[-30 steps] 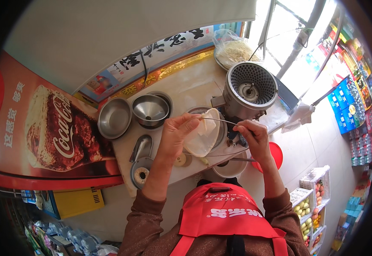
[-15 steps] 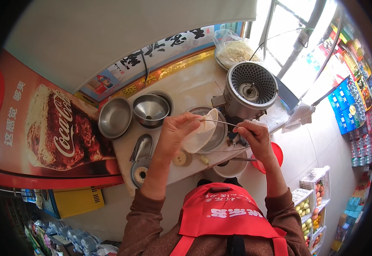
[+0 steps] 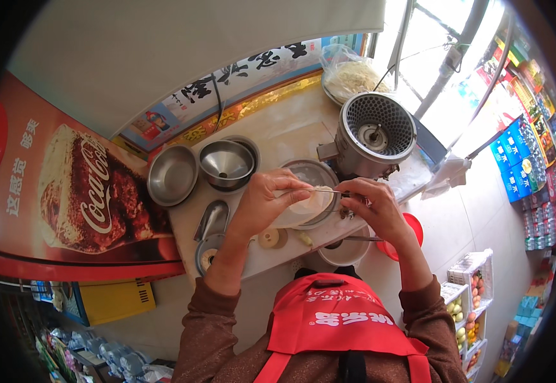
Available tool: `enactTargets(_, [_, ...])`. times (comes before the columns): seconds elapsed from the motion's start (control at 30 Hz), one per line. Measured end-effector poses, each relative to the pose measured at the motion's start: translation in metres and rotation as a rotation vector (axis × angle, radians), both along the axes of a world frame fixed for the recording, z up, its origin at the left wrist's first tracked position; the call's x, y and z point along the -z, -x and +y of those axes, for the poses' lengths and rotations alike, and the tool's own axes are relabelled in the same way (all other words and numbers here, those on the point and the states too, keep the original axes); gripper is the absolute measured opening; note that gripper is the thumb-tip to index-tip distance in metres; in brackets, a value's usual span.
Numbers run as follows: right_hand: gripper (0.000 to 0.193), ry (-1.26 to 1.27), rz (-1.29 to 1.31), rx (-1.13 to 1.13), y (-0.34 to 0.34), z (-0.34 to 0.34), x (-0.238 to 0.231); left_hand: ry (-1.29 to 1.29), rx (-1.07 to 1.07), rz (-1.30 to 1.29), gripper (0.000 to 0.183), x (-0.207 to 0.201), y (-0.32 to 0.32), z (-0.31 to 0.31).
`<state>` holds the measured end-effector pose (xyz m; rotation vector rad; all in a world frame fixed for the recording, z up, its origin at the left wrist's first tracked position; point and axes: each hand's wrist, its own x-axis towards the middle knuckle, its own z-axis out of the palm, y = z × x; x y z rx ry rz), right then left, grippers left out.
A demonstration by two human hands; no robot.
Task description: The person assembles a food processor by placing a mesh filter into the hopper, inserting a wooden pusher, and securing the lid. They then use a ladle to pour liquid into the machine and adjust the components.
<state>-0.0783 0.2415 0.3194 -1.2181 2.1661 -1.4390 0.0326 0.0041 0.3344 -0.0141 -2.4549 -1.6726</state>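
Both my hands are raised over the front of a pale worktop (image 3: 284, 137). My left hand (image 3: 270, 201) is closed, pinching a thin metal wire (image 3: 329, 191) together with the edge of a white, translucent cloth pouch (image 3: 313, 207). Fingers of my right hand (image 3: 375, 207) are closed on the wire's other end, close to the left fingertips. The pouch hangs below the wire, partly hidden by my left hand. Under it rests a round metal basin (image 3: 316, 167). Behind my right hand stands a metal machine (image 3: 377, 143) with a perforated drum, open at the top.
Steel bowls (image 3: 171, 173), a metal chute (image 3: 213, 220) and a cream-coloured disc (image 3: 268, 239) lie on the left of the worktop. A bagged heap of pale shreds (image 3: 353, 80) sits at the back. Below the front edge are a pale bucket (image 3: 345, 254) and a red basin (image 3: 414, 237).
My hands have come closer together, so less wire shows between them. The pouch has shifted right and now spreads beneath the wire.
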Motion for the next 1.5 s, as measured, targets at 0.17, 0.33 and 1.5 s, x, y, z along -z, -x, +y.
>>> enactTargets(0.17, [0.013,-0.016,0.018,0.076,0.017,0.02,-0.002,-0.077,-0.073,-0.073,0.018,0.003,-0.009,-0.017])
enactTargets(0.33, [0.01,0.002,0.179,-0.092,-0.001,-0.009,-0.003,0.247,0.163,0.019,0.021,0.006,0.011,0.003])
enactTargets(1.5, [0.009,-0.103,0.101,-0.01,0.005,0.007,0.009,0.455,0.052,0.146,0.025,0.026,0.004,-0.013])
